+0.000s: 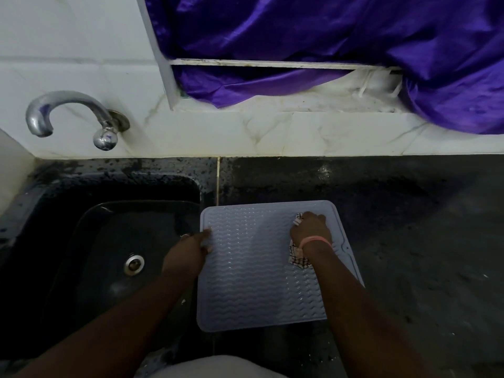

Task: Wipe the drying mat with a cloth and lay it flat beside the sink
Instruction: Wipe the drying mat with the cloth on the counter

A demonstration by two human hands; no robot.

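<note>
A pale blue ribbed drying mat [253, 271] lies flat on the dark counter, just right of the black sink [109, 241]. My right hand [311, 227] presses a checked cloth [297, 257] onto the mat's upper right part; the cloth shows beside the fingers and under the wrist, which wears a pink band. My left hand [188, 252] rests on the mat's left edge, fingers on the mat, holding it down.
A metal tap [68, 113] juts from the white tiled wall above the sink, whose drain [134, 264] shows at its middle. Purple fabric [327, 42] hangs over the window ledge behind. Dark counter [422, 241] stretches to the right of the mat.
</note>
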